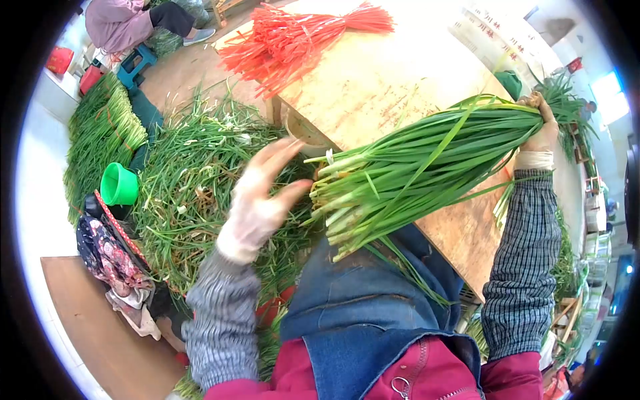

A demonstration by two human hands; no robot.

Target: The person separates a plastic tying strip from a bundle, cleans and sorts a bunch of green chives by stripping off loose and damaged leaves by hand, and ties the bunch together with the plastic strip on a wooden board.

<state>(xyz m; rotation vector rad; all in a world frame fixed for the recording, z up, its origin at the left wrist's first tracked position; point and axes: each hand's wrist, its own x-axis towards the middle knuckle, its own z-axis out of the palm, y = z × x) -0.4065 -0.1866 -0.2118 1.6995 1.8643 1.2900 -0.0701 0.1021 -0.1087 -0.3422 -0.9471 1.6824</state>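
A: Starting from the far side of the left hand (259,200). Looking finished out there?

B: Well to the left of it: stacked green bundles (107,127), laid alike, reddish bands on some. Judged done.

A: Closer in?

B: Just beside the stack, well left of the same hand: green pail (120,185). Then, adjoining the left hand on its outer side, a broad heap of loose leaves (193,153). Tangled, unbundled. Waste or stock: not determinable.

A: State of the left hand itself?

B: Fingers splayed, grasping nothing visible. Slightly blurred; near the pale stem ends, contact uncertain.

A: Farther ahead of it?

B: Pile of red strips (293,47), on the far part of the wooden table (387,100). No strip visible in either hand.

A: Between the hands?

B: Bunch of green stalks (427,167), stem ends toward the left hand, leaf tips at the right hand (541,125). Partly over the table edge, partly over the lap. Gathering and rough aligning: judged done. Stem ends somewhat uneven, no band visible: by comparison with the stack, judged incomplete.

A: Right hand?

B: Clenched round the leafy end. Just beyond it, farther right: more greens (567,100), tied or untied not readable.
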